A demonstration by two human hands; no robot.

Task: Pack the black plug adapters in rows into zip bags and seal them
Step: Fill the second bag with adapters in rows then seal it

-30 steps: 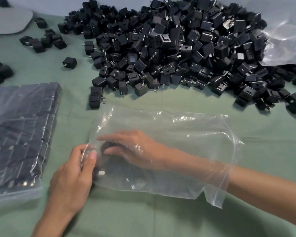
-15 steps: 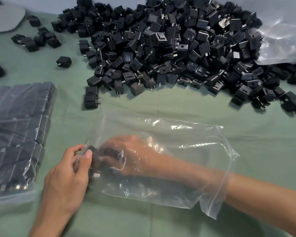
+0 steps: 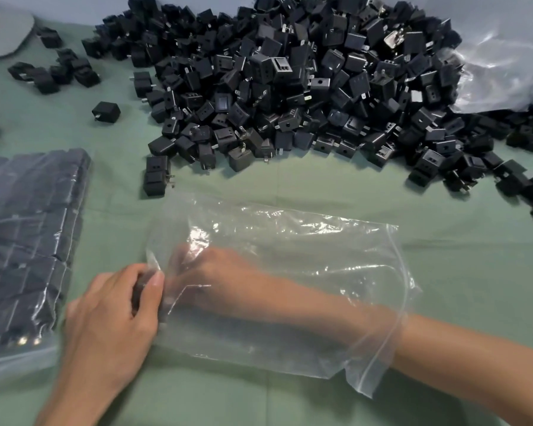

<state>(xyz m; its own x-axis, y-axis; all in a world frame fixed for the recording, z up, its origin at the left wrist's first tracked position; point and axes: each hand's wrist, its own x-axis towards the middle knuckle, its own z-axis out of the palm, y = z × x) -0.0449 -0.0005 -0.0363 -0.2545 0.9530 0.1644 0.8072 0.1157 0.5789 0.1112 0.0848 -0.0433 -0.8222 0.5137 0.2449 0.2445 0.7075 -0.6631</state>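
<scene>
A clear zip bag (image 3: 305, 256) lies flat on the green cloth in front of me, its open mouth to the right. My right hand (image 3: 210, 281) reaches deep inside it, up to the forearm, pressing on black plug adapters (image 3: 163, 302) at the bag's closed left end. My left hand (image 3: 111, 321) grips that left end from outside, pinching the plastic over the adapters. Only a small dark part of those adapters shows between the two hands. A large heap of loose black plug adapters (image 3: 290, 87) fills the far side of the table.
A filled zip bag (image 3: 28, 241) with adapters in rows lies at the left. Two stacked adapters (image 3: 156, 179) stand just beyond the open bag. Scattered adapters (image 3: 53, 72) lie at the far left, crumpled clear plastic (image 3: 505, 56) at the far right, a grey object (image 3: 3, 35) top left.
My right hand has pushed further toward the bag's left end and closed down on the adapters there. My left hand has tightened on that end from outside.
</scene>
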